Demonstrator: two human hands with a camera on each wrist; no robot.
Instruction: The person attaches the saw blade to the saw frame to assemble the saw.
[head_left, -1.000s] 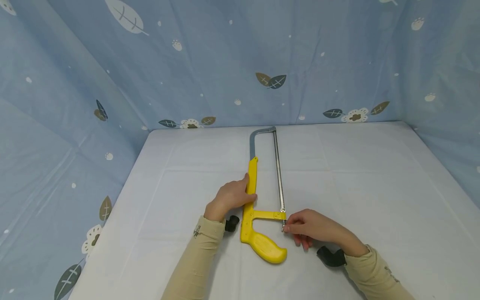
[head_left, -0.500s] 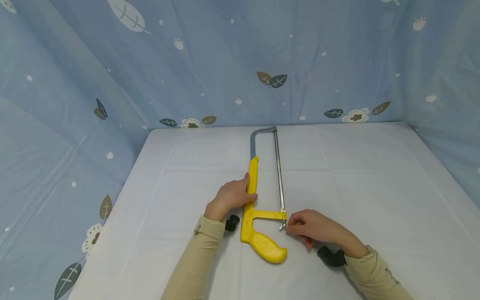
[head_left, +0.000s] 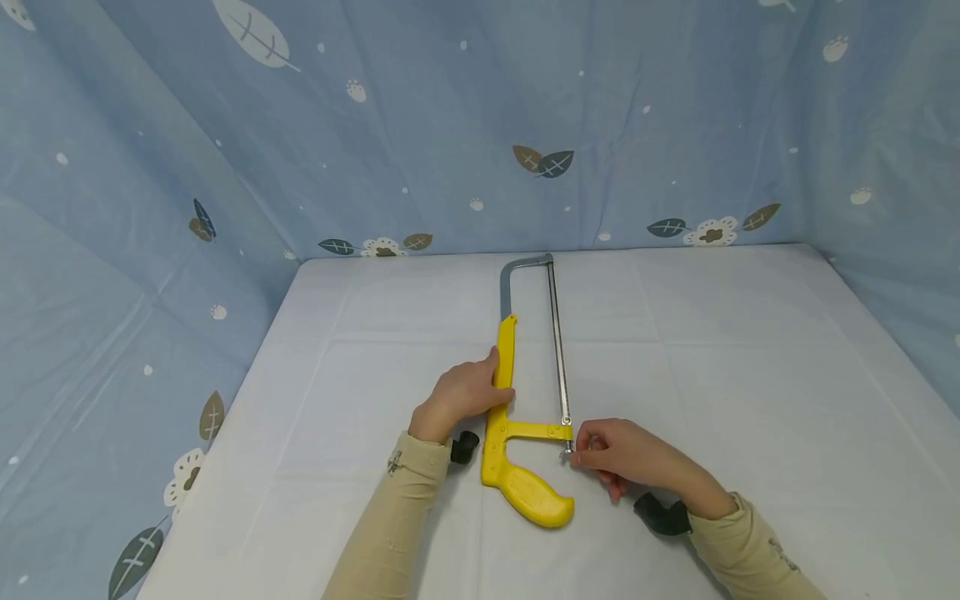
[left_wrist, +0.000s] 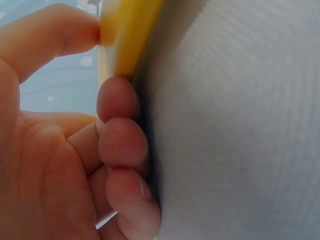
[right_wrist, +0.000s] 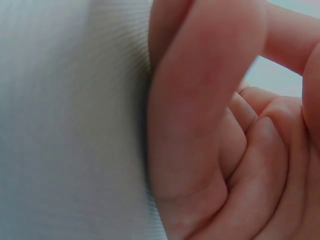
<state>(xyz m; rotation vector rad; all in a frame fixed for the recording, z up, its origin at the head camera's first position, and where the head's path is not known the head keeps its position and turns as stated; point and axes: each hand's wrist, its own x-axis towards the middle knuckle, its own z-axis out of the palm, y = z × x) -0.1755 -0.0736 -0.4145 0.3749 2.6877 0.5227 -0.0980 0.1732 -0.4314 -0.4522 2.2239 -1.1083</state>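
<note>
Your right hand pinches the wing nut between thumb and forefinger, its remaining fingers curled toward the palm. Your left hand grips the yellow frame, thumb laid across it; in the left wrist view, three fingertips lie just beside the white cloth. The saw lies flat mid-table between your hands: handle nearest you, blade on your right, grey bow reaching near the far edge. Beyond hangs a blue curtain with leaf and flower motifs.
</note>
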